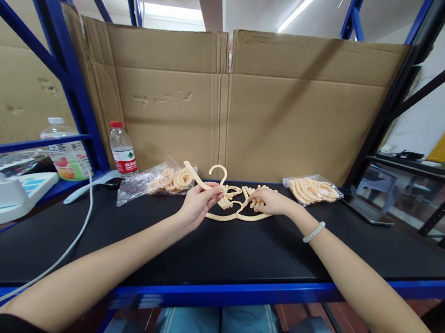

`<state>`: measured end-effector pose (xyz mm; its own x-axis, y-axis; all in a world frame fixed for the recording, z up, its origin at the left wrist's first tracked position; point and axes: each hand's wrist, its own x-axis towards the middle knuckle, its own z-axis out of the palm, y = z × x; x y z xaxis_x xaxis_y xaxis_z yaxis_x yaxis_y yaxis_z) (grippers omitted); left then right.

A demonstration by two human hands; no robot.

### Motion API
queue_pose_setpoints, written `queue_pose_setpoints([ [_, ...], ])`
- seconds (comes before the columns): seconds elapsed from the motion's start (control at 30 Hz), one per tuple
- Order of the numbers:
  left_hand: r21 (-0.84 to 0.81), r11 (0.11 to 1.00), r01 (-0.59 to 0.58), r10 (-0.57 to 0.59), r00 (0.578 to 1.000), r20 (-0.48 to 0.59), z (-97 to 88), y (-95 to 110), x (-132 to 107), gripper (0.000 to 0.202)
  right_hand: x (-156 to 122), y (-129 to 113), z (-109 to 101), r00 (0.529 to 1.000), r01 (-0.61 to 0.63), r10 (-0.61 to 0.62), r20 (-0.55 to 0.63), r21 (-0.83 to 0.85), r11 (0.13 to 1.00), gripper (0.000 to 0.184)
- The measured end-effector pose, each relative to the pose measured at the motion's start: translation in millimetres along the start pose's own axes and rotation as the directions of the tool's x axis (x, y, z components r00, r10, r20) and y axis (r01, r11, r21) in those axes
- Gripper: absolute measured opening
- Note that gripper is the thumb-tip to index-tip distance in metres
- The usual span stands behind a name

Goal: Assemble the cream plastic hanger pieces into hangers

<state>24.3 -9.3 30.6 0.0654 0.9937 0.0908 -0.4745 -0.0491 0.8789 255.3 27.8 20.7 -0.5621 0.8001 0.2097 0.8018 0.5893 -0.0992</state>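
Note:
My left hand [198, 202] is closed on a small cream plastic hanger [210, 180], gripping it below its hook so one arm slants up to the left. My right hand [270, 200] rests with fingers curled on a small pile of the same cream hangers [234, 210] lying on the black table top [213, 250]. A pale bead bracelet [314, 232] circles my right wrist. The two hands sit close together at the far middle of the table.
A clear bag of hangers [161, 180] lies left of my hands, another [310, 189] to the right. A water bottle [123, 148], a drink bottle [64, 155], a white cable [77, 225] and white device [0, 193] stand left. Cardboard [229, 98] walls the back.

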Motion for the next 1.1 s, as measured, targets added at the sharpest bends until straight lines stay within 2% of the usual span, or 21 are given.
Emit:
queue_pose_setpoints([
  [0.33,0.008,1.000,0.003,-0.003,1.000,0.002,-1.8,-0.7,1.8,0.008,3.3,1.5,4.6,0.999,-0.037,0.038,-0.010,0.101,0.994,0.020],
  [0.67,0.003,1.000,-0.005,0.005,1.000,0.003,-1.1,-0.4,2.1,0.008,8.6,8.3,16.4,0.999,0.041,-0.038,-0.028,0.127,0.991,0.009],
  [0.83,0.011,1.000,-0.003,0.002,1.000,0.004,-1.6,0.3,3.2,0.008,10.8,7.7,20.5,0.995,0.086,-0.078,-0.068,0.137,0.987,0.012],
  [1.0,0.006,1.000,-0.009,0.009,1.000,0.007,-2.0,0.6,2.6,0.007,8.6,6.3,14.4,0.967,0.054,-0.004,-0.257,0.190,0.980,0.022],
  [1.1,0.008,1.000,-0.003,0.003,1.000,0.004,-2.1,0.2,1.9,0.006,6.1,6.5,13.0,0.984,0.090,-0.058,-0.171,0.189,0.978,0.023],
])
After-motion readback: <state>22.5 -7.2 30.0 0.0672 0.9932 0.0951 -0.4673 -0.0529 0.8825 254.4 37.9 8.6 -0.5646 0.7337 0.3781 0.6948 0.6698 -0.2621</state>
